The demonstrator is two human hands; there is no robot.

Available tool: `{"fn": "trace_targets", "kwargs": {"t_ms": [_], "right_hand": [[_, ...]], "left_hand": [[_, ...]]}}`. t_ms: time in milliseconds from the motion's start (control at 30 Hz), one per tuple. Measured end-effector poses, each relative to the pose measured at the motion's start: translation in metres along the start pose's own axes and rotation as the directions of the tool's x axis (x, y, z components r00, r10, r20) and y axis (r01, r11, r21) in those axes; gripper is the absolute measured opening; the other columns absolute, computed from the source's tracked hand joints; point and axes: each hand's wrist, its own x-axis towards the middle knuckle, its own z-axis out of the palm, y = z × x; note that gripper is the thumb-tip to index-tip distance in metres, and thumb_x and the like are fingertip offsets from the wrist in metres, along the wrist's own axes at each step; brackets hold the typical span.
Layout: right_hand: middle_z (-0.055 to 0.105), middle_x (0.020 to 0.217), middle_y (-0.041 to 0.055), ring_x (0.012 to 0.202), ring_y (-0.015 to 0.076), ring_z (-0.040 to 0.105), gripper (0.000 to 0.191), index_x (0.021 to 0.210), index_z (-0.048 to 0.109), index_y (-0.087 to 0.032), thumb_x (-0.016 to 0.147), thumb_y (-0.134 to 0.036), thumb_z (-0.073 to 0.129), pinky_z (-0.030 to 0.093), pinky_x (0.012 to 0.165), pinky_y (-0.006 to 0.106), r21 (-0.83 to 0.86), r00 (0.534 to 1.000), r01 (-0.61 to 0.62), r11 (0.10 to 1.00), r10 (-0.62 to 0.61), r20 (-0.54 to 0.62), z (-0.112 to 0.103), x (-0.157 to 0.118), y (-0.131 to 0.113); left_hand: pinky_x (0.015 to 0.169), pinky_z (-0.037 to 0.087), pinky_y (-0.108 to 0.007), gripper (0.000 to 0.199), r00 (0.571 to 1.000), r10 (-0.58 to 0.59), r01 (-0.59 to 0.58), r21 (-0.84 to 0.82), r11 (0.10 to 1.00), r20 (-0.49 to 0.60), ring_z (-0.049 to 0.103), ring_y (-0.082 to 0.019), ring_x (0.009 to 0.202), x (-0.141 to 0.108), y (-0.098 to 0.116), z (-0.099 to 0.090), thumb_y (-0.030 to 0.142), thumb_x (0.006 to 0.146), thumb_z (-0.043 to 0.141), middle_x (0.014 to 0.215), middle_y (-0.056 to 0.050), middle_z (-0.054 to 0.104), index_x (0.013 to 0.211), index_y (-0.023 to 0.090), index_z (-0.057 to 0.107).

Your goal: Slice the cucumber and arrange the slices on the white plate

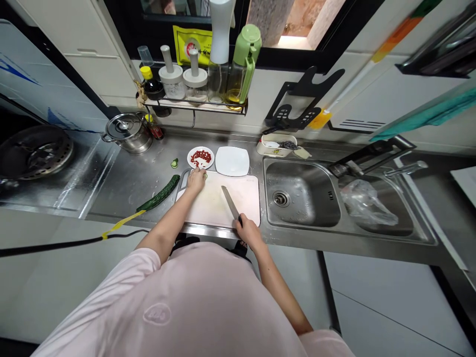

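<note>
My right hand (248,234) grips the black handle of a kitchen knife (230,203), whose blade rests angled over a white cutting board (223,203). My left hand (196,181) is at the board's far edge, its fingertips pinching a small green piece (205,175) that looks like cucumber. A long dark green cucumber (158,193) lies on the steel counter left of the board, with a cut slice (174,163) beyond it. Just above my left hand is a round white plate (201,149) holding chopped red pieces, next to a bare square white plate (232,161).
A steel double sink (301,196) lies right of the board, with a plastic bag (366,203) in its far basin. A steel pot (128,133) and gas burner (35,151) stand left. A shelf (193,106) holds bottles and jars along the back.
</note>
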Motion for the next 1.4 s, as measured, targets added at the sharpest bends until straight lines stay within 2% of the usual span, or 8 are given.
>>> {"fn": "trace_targets", "kwargs": {"t_ms": [333,500,567,667,733,833,1067,1400], "right_hand": [[0.067,0.095,0.0081,0.088,0.0204,0.061,0.027,0.11,0.05,-0.021,0.096,-0.037,0.034,0.03,0.063,0.026,0.006,1.0,0.002,1.0,-0.002,0.006,0.002,0.001,0.001],[0.067,0.096,0.0086,0.089,0.0206,0.061,0.028,0.111,0.05,-0.02,0.096,-0.037,0.033,0.031,0.065,0.025,0.007,1.0,-0.002,1.0,0.002,0.002,0.005,0.002,0.001],[0.067,0.096,0.0085,0.089,0.0208,0.061,0.028,0.111,0.05,-0.02,0.096,-0.037,0.033,0.031,0.065,0.026,0.003,1.0,0.004,1.0,-0.004,-0.001,0.005,0.002,0.001],[0.067,0.096,0.0087,0.089,0.0214,0.061,0.029,0.112,0.049,-0.021,0.096,-0.037,0.032,0.031,0.064,0.026,-0.009,1.0,0.01,1.0,-0.01,-0.003,0.006,0.002,0.001],[0.067,0.097,0.009,0.09,0.0215,0.061,0.029,0.112,0.049,-0.02,0.097,-0.038,0.032,0.031,0.065,0.026,-0.016,1.0,0.01,1.0,-0.01,0.0,0.005,0.001,-0.001],[0.067,0.097,0.0092,0.091,0.0212,0.061,0.03,0.113,0.049,-0.02,0.097,-0.039,0.032,0.032,0.066,0.026,-0.027,1.0,0.013,1.0,-0.013,0.0,0.003,0.0,-0.003],[0.067,0.097,0.0089,0.089,0.0209,0.061,0.032,0.113,0.049,-0.021,0.097,-0.042,0.03,0.032,0.066,0.026,-0.049,1.0,0.03,0.998,-0.03,-0.002,-0.001,-0.004,-0.012],[0.067,0.094,0.0075,0.084,0.0202,0.061,0.03,0.111,0.05,-0.021,0.097,-0.04,0.031,0.029,0.063,0.026,-0.041,0.996,0.084,0.996,-0.083,0.031,0.0,-0.015,-0.019]], "left_hand": [[0.08,0.041,-0.032,0.022,1.0,-0.002,0.001,-0.017,1.0,-0.018,0.053,-0.024,0.101,-0.006,-0.001,-0.002,0.027,0.087,0.048,0.107,-0.009,0.061,0.102,0.024,0.063],[0.078,0.041,-0.029,0.018,0.992,-0.121,0.117,-0.145,0.983,-0.022,0.057,-0.02,0.094,-0.005,-0.002,0.001,0.028,0.082,0.054,0.099,-0.006,0.067,0.094,0.023,0.066],[0.073,0.041,-0.027,0.017,0.981,-0.191,0.19,-0.26,0.947,0.022,0.059,-0.018,0.084,-0.006,-0.003,0.004,0.028,0.079,0.057,0.09,-0.004,0.069,0.091,0.022,0.068],[0.065,0.041,-0.024,0.016,0.954,-0.253,0.298,-0.4,0.867,0.162,0.059,-0.014,0.071,-0.011,-0.004,0.012,0.027,0.074,0.06,0.078,-0.002,0.068,0.085,0.019,0.069],[0.062,0.041,-0.023,0.015,0.934,-0.264,0.347,-0.432,0.832,0.242,0.059,-0.013,0.067,-0.018,-0.002,0.018,0.027,0.072,0.062,0.075,-0.002,0.068,0.081,0.018,0.069],[0.061,0.041,-0.023,0.014,0.924,-0.257,0.362,-0.431,0.826,0.282,0.059,-0.013,0.065,-0.032,0.006,0.024,0.027,0.07,0.064,0.074,-0.002,0.068,0.078,0.017,0.069],[0.068,0.041,-0.025,0.014,0.98,-0.164,0.193,-0.353,0.916,0.109,0.06,-0.016,0.076,-0.048,0.015,0.033,0.024,0.071,0.061,0.077,-0.003,0.067,0.084,0.019,0.068],[0.065,0.039,-0.024,0.015,0.973,-0.217,0.228,-0.411,0.883,0.076,0.058,-0.015,0.07,-0.043,0.004,0.038,0.028,0.073,0.061,0.072,0.0,0.063,0.085,0.02,0.065]]}}
